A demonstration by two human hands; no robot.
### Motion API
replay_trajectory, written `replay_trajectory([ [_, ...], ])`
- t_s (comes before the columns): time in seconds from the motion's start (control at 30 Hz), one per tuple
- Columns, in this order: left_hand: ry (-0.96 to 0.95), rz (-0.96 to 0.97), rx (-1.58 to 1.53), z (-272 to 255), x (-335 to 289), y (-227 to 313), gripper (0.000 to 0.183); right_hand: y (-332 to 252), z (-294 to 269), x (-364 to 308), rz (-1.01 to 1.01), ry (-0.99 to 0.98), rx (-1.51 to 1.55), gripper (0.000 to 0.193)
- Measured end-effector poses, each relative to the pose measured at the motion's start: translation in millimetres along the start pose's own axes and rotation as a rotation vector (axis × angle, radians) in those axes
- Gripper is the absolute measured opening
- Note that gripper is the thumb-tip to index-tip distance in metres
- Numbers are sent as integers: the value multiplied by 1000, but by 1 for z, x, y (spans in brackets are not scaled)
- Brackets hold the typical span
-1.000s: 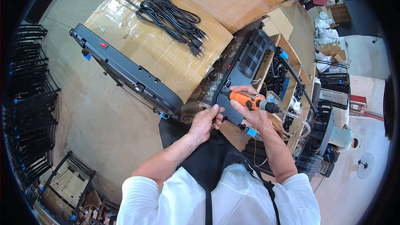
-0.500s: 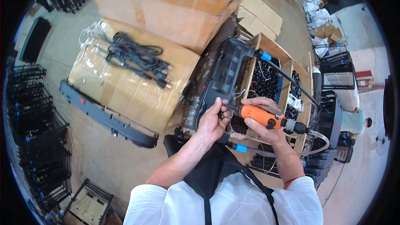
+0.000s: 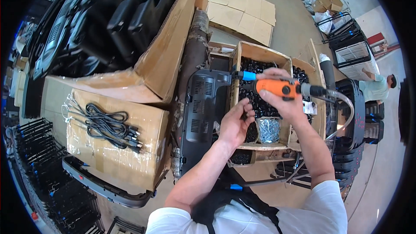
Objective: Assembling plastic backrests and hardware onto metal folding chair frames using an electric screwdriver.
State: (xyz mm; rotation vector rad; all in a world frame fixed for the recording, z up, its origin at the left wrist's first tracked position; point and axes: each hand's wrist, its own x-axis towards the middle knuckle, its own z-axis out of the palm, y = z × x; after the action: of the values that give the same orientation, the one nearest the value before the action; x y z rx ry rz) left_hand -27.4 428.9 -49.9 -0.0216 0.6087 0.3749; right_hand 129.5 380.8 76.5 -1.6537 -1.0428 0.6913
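My right hand (image 3: 289, 107) grips an orange air screwdriver (image 3: 275, 88) with a clear hose (image 3: 346, 112) behind it. The tool's front end points left, over a wooden parts box (image 3: 239, 60) and just below a blue sleeve (image 3: 248, 76) on a dark bar. Curled fingers close my left hand (image 3: 234, 125) at the box's left side; whatever is in them is too small to make out. Left of that hand lies a long black plastic housing (image 3: 199, 108) with vent slots. The box's compartments hold small black parts (image 3: 260, 66) and silver screws (image 3: 268, 131).
Black power cords (image 3: 106, 123) lie on a cardboard box (image 3: 104, 164) at left. A curved black panel (image 3: 108, 190) is in front of it. Behind stands an open carton (image 3: 160, 78) of black plastic parts. Stacked black frames (image 3: 346, 147) and another person (image 3: 375, 89) are at right.
My view has swung, bringing the carton's contents and silver screws into sight. The screwdriver has moved away from the left hand's fingertips and up toward the blue sleeve.
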Motion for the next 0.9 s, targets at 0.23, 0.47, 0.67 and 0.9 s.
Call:
replay_trajectory([
  [0.23, -42, -60, 130, -26, -1, -5, 31, 41, 2, 74, -11, -92, 25, 52],
  [0.47, -35, -21, 267, -42, 10, -5, 28, 45, 5, 89, 20, -115, 24, 49],
  [0.67, 25, -7, 230, -43, 14, -1, 27, 43, 4, 94, -16, -111, -9, 46],
  [0.9, 87, 44, 234, -48, 28, -4, 21, 53, 15, 100, 38, -154, -66, 44],
])
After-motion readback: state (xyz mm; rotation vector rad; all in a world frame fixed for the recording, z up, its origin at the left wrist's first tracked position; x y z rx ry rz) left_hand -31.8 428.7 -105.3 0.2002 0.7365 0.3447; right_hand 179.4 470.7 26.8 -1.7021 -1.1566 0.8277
